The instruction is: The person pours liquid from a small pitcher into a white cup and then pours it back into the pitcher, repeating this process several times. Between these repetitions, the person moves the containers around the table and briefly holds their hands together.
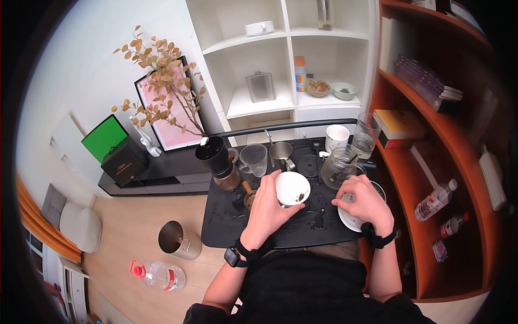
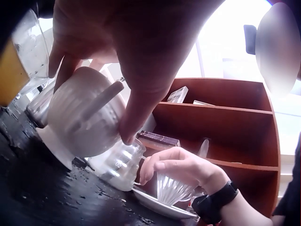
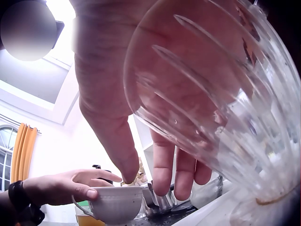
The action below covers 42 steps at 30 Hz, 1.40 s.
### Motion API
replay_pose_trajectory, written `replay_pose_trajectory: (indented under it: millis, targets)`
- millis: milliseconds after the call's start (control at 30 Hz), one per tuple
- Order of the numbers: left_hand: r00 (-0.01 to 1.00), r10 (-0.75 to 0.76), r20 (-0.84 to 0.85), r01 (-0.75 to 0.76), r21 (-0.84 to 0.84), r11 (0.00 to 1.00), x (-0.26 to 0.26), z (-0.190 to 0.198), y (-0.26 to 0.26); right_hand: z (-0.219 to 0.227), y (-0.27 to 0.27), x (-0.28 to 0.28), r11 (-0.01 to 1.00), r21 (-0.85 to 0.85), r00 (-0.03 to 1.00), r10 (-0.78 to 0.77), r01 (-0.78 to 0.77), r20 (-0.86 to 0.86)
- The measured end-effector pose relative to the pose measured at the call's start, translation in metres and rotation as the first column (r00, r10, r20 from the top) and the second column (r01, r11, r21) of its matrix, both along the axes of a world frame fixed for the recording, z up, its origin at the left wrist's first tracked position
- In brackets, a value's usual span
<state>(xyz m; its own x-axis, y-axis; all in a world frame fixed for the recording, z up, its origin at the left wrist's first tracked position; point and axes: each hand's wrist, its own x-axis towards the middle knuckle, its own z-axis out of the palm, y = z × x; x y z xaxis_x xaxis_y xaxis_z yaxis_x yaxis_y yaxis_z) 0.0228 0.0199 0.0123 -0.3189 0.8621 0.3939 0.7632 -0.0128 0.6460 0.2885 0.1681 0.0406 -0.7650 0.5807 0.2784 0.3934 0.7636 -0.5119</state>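
A white cup (image 1: 292,185) with dark bits inside is gripped at its rim between the thumb and fingers of my left hand (image 1: 265,209). From the side, the left wrist view shows the cup (image 2: 82,115) and its handle below that hand. My right hand (image 1: 368,202) hovers over a white plate (image 1: 349,222), its fingers loosely bent around nothing visible. Beside it, a clear ribbed glass (image 3: 211,108) fills much of the right wrist view; the right hand's fingers (image 3: 163,167) show past the glass. A glass jug (image 1: 339,170) stands just beyond the right hand.
On the black table (image 1: 232,227) stand a grinder (image 1: 217,156), a glass mug (image 1: 253,159), a metal cup (image 1: 281,153), a white cup (image 1: 336,137) and a tall glass (image 1: 365,137). A metal bin (image 1: 186,243) and a large bottle (image 1: 162,276) are on the floor, left.
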Motion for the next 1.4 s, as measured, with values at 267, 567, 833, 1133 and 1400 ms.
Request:
replay_pose_trajectory:
  millis: [267,567,833,1133,1400]
  targets:
    - [0.974,0.025,-0.225,-0.016,0.042,0.999,-0.003,-0.007,-0.009,0.001,0.0,-0.001,1.0,0.02,1.0,-0.003,0.003,-0.024]
    - [0.972,0.01,-0.234,-0.017,-0.029,0.999,-0.048,-0.001,-0.064,-0.007,0.0,0.002,1.0,0.017,0.998,-0.009,0.01,-0.065]
    - [0.948,0.286,-0.142,-0.306,-0.148,0.94,-0.051,-0.022,-0.062,-0.008,0.002,0.002,1.0,-0.019,0.997,-0.006,0.004,-0.079]
    - [0.935,0.354,-0.028,-0.355,-0.072,0.932,-0.053,-0.046,-0.053,-0.006,0.0,0.002,1.0,-0.009,0.998,-0.009,0.008,-0.066]
    - [0.92,0.39,0.042,-0.388,-0.045,0.921,-0.038,-0.038,-0.053,-0.004,-0.002,0.001,0.999,-0.026,0.999,-0.038,0.037,-0.038]
